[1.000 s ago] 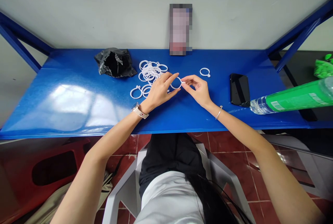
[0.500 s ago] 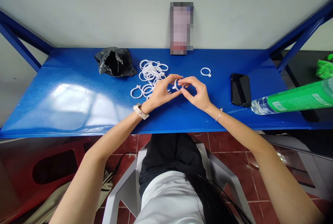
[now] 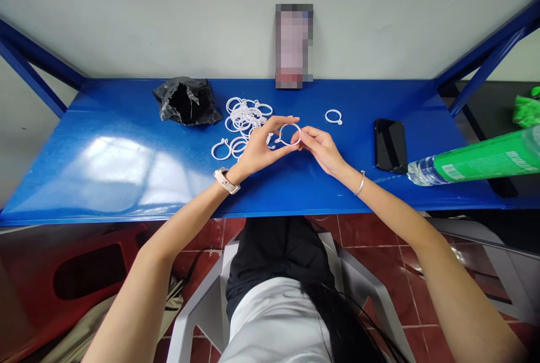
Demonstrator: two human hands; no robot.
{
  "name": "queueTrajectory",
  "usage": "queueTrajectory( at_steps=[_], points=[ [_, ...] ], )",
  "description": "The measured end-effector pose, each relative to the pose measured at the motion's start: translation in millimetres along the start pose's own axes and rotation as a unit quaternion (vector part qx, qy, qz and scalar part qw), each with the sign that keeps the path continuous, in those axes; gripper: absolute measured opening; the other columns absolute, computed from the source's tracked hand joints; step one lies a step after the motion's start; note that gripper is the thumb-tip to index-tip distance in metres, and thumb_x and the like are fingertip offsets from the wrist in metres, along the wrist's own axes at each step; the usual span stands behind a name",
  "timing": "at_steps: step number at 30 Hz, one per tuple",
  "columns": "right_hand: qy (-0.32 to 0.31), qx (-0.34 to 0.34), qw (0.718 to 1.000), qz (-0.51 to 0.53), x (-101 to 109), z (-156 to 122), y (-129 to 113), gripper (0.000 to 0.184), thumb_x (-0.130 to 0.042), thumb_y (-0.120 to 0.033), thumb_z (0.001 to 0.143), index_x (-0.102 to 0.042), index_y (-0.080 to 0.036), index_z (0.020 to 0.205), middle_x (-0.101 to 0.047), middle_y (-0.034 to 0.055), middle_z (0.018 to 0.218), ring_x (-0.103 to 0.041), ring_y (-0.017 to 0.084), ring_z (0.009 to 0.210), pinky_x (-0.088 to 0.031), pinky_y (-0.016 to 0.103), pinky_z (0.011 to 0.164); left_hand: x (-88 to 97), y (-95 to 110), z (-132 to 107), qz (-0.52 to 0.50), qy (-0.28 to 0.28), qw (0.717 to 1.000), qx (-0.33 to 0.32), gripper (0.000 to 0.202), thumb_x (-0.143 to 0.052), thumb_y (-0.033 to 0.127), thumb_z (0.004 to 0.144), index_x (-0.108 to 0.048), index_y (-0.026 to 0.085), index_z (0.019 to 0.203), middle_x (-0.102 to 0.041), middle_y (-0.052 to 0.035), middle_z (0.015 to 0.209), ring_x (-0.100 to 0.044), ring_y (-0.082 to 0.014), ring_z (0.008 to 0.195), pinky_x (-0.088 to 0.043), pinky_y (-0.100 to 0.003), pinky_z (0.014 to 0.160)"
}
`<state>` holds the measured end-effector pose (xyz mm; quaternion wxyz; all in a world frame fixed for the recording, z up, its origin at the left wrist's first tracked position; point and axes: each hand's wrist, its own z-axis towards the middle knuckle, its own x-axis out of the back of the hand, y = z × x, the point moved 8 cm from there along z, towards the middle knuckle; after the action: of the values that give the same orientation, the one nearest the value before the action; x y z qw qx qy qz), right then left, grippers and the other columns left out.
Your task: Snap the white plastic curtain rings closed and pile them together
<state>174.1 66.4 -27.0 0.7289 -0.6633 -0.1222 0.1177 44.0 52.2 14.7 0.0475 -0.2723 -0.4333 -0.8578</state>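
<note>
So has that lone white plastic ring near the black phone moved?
No, the lone white plastic ring keeps its gap from the black phone.

You're at a makeshift workstation: a blue metal shelf [image 3: 126, 149] against a bare wall [image 3: 169, 14] across the upper frame. Red floor tiles [image 3: 379, 245] and a plastic chair [image 3: 365, 295] show below.

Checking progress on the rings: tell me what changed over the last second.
The left hand and right hand closed around the white ring, then eased apart; it now shows as a full hoop between them. Ring pile, lone ring, phone, black bag unmoved.
</note>
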Motion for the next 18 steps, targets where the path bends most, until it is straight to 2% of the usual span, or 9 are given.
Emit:
queueTrajectory(
  at_steps=[3,6,8,10,11,13,15,18],
  points=[
    [0.032,0.012,0.999,-0.013,11,3,-2,0.047,-0.065,-0.07,0.08,-0.066,-0.023,0.08,-0.068,0.0036,0.096,-0.064,0.017,0.087,-0.055,0.033,0.081,1.9,-3,1,0.056,-0.006,0.998,-0.002,0.048,-0.064,0.043,0.092,-0.05,0.019,0.132,-0.06,-0.014,0.139,-0.06,-0.025,0.127,-0.056,-0.037,0.094],
    [0.123,0.08,0.981,-0.127,36,3,-18,0.046,-0.065,-0.068,0.081,-0.064,-0.023,0.072,-0.065,0.0057,0.106,-0.064,0.021,0.099,-0.055,0.037,0.086,11.5,-13,3,0.134,0.017,0.991,0.012,0.037,-0.058,0.033,0.094,-0.052,0.019,0.128,-0.06,-0.0133,0.139,-0.059,-0.0254,0.126,-0.054,-0.041,0.098],
    [0.182,0.131,0.945,-0.237,53,1,-32,0.041,-0.064,-0.061,0.086,-0.062,-0.023,0.07,-0.063,0.0073,0.112,-0.063,0.025,0.106,-0.053,0.042,0.093,19.7,-20,4,0.184,0.035,0.982,0.019,0.031,-0.055,0.027,0.094,-0.055,0.02,0.124,-0.059,-0.0125,0.138,-0.056,-0.0266,0.129,-0.051,-0.046,0.103],
    [0.199,0.166,0.905,-0.337,63,1,-41,0.036,-0.061,-0.053,0.091,-0.06,-0.022,0.072,-0.063,0.009,0.116,-0.061,0.028,0.112,-0.05,0.045,0.097,28.0,-27,4,0.228,0.05,0.972,0.024,0.026,-0.055,0.024,0.092,-0.057,0.022,0.119,-0.059,-0.0113,0.137,-0.055,-0.0277,0.13,-0.047,-0.05,0.108],
    [0.201,0.168,0.888,-0.378,68,2,-42,0.034,-0.058,-0.05,0.093,-0.06,-0.023,0.073,-0.065,0.0093,0.112,-0.063,0.028,0.109,-0.051,0.046,0.096,32.0,-31,4,0.245,0.057,0.967,0.027,0.024,-0.055,0.024,0.092,-0.058,0.023,0.116,-0.059,-0.0107,0.137,-0.054,-0.0283,0.13,-0.046,-0.051,0.108],
    [0.206,0.158,0.859,-0.441,81,6,-39,0.033,-0.055,-0.048,0.095,-0.059,-0.023,0.074,-0.068,0.01,0.102,-0.065,0.028,0.101,-0.052,0.046,0.091,39.6,-40,4,0.265,0.072,0.961,0.033,0.024,-0.055,0.023,0.092,-0.059,0.024,0.115,-0.059,-0.0116,0.137,-0.053,-0.0304,0.13,-0.045,-0.054,0.107],
    [0.21,0.141,0.833,-0.492,95,11,-30,0.035,-0.056,-0.052,0.094,-0.058,-0.024,0.073,-0.068,0.0114,0.098,-0.064,0.029,0.098,-0.053,0.047,0.089,45.7,-49,4,0.277,0.086,0.956,0.042,0.024,-0.056,0.023,0.09,-0.06,0.026,0.113,-0.06,-0.0111,0.134,-0.053,-0.0324,0.13,-0.046,-0.056,0.105],
    [0.219,0.128,0.812,-0.526,112,18,-15,0.041,-0.054,-0.056,0.094,-0.056,-0.023,0.07,-0.066,0.0119,0.086,-0.063,0.029,0.09,-0.053,0.048,0.086,47.8,-61,3,0.293,0.081,0.95,0.065,0.021,-0.056,0.023,0.09,-0.062,0.025,0.109,-0.062,-0.012,0.129,-0.053,-0.0345,0.127,-0.046,-0.059,0.102]
  ],
)
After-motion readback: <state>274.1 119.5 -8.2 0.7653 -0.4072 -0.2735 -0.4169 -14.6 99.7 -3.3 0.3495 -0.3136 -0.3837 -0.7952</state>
